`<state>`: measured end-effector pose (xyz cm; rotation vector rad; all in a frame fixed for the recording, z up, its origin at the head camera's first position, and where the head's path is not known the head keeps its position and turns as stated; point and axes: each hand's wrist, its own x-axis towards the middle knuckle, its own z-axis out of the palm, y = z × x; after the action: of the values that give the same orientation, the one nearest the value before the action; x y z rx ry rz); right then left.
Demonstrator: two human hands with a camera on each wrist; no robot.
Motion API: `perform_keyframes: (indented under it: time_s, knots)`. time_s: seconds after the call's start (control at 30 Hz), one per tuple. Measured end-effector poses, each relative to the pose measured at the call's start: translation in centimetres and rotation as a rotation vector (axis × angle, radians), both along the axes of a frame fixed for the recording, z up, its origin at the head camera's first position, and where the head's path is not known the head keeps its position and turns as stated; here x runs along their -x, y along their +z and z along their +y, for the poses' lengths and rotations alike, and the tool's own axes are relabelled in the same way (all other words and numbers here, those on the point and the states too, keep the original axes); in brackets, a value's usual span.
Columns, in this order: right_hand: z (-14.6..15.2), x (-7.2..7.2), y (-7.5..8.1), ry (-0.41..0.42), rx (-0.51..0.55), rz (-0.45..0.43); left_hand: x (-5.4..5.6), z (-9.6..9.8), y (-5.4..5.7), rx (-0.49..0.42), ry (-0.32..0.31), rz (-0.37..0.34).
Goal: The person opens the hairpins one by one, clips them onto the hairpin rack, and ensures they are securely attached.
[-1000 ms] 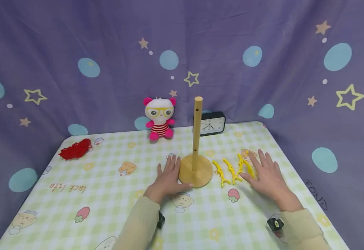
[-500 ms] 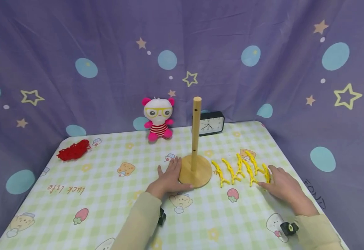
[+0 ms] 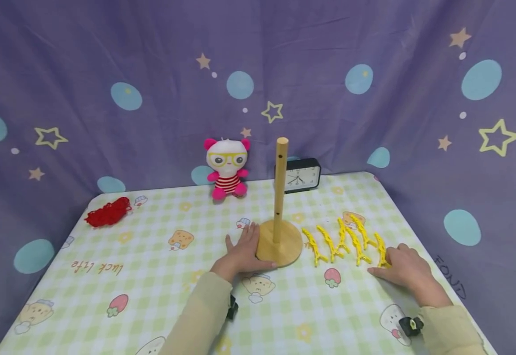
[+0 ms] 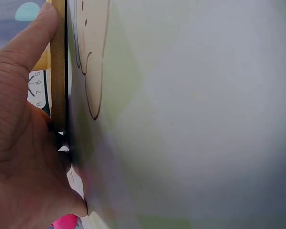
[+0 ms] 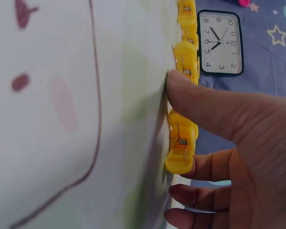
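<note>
My left hand (image 3: 242, 254) lies at the left side of a round wooden base (image 3: 290, 249) with an upright post (image 3: 280, 187). Its fingers are straight along the rim, and the left wrist view has the thumb (image 4: 40, 24) against the base's edge. On the right, my right hand (image 3: 408, 271) rests on the table around the rightmost yellow spring clip (image 3: 380, 249). In the right wrist view that clip (image 5: 182, 143) sits between thumb and forefinger; the thumb stands apart from it and the forefinger is at its end. Several like clips (image 3: 328, 241) lie in a row toward the base.
A plush panda toy (image 3: 227, 170) and a black alarm clock (image 3: 302, 176) stand along the back edge of the checked tablecloth (image 3: 151, 291). Red netting or yarn (image 3: 108, 213) lies at the far left. A purple curtain (image 3: 164, 59) hangs behind the table.
My right hand has moved right from over the clips to beside the rightmost one, uncovering others, then slightly toward me. My left hand stays at the base.
</note>
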<state>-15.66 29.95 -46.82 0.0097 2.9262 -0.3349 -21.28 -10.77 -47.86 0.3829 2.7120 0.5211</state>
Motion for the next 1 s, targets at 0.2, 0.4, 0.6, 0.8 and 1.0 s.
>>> perform_keyframes:
  time_s: [0.2,0.4,0.6,0.8,1.0]
  knots:
    - [0.4,0.1,0.0,-0.015,0.017,0.009,0.0,0.2,0.0,0.007,0.002,0.000]
    - [0.9,0.3,0.6,-0.082,0.111,0.011,0.1,0.2,0.0,0.009,0.008,-0.005]
    - [1.0,0.4,1.5,-0.111,0.187,0.130,0.1,0.2,-0.2,0.005,0.012,-0.010]
    - [-0.2,0.7,2.0,-0.106,0.257,0.249,0.3,0.1,-0.7,0.005,0.017,-0.017]
    - [-1.7,1.1,2.0,-0.041,0.305,0.399,0.5,0.0,-1.4,0.000,0.026,-0.015]
